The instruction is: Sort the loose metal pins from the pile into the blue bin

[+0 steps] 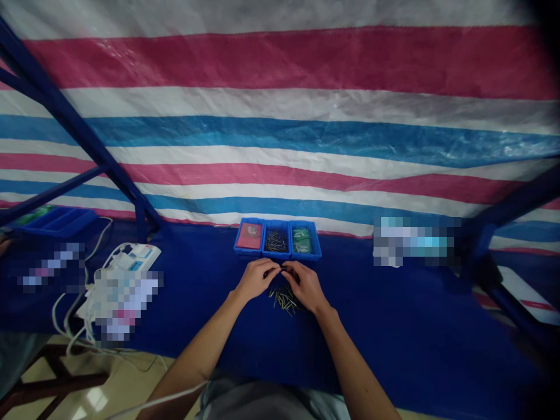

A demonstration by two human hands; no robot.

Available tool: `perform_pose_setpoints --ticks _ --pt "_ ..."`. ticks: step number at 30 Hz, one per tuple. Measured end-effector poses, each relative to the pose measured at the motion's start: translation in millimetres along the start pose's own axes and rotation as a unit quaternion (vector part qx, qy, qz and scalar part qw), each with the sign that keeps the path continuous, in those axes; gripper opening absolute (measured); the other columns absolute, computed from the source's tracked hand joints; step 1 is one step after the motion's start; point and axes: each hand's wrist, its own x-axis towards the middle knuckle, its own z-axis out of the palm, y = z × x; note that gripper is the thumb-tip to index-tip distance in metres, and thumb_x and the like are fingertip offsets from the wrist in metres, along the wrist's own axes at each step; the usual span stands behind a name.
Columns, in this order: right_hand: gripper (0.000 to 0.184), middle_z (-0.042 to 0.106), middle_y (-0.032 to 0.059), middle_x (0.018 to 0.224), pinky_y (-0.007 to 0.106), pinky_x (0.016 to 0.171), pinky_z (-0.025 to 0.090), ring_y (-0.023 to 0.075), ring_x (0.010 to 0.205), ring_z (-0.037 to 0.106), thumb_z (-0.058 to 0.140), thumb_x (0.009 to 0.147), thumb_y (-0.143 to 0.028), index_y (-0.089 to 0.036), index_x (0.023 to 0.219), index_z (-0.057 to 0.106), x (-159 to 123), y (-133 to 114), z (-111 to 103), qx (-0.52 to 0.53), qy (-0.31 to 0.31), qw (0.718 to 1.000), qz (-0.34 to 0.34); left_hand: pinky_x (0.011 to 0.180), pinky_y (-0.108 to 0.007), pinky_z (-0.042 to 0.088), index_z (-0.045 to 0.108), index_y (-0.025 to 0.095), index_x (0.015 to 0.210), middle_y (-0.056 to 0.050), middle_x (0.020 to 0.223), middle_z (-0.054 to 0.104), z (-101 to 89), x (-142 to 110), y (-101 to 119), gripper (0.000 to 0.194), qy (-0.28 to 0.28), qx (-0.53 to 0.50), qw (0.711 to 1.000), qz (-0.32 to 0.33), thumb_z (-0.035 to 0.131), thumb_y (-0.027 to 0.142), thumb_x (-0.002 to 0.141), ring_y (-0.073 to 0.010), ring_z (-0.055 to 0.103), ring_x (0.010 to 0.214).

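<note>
My left hand and my right hand meet fingertip to fingertip over the blue table, both closed in a pinch. Something small and dark is between the fingertips, too small to name. Just below them lies a loose pile of thin brass-coloured and dark metal pins or screws, partly hidden by my right hand. Behind my hands three blue bins stand side by side. The middle bin has dark screw-like pieces. A reddish piece fills the left bin, and pale green pieces are in the right one.
To the left lies a white power strip with tangled white cables. Farther left is a blue divided tray. Blue metal frame bars slant at both sides. A striped sheet hangs behind the table.
</note>
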Motion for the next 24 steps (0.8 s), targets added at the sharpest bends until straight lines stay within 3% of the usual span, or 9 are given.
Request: perform_pose_setpoints --ticks 6,19,24 --pt "0.021 0.067 0.0046 0.094 0.03 0.08 0.049 0.0194 0.086 0.064 0.046 0.102 -0.026 -0.024 0.103 0.066 1.4 0.8 0.2 0.021 0.007 1.0 -0.016 0.074 -0.026 0.049 0.072 0.018 0.093 -0.004 0.086 0.07 -0.4 0.1 0.7 0.021 -0.007 0.004 1.0 0.002 0.054 0.028 0.098 -0.0153 0.064 0.078" --pt "0.026 0.067 0.0044 0.085 0.029 0.072 0.049 0.019 0.078 0.065 0.042 0.104 -0.03 -0.022 0.094 0.064 1.2 1.3 0.8 -0.011 -0.002 1.0 -0.003 0.074 -0.027 0.05 0.073 0.019 0.095 -0.005 0.085 0.071 -0.6 0.4 1.7 0.022 0.005 -0.007 1.0 0.006 0.055 0.03 0.098 -0.0156 0.064 0.077" --pt "0.017 0.069 0.005 0.098 0.03 0.077 0.049 0.0202 0.086 0.066 0.05 0.101 -0.029 -0.023 0.109 0.063 0.7 1.6 1.1 0.01 0.006 1.0 0.0 0.071 -0.025 0.049 0.073 0.018 0.095 -0.004 0.083 0.069 -0.7 0.2 1.3 0.021 0.002 0.002 1.0 -0.003 0.055 0.029 0.098 -0.0142 0.062 0.073"
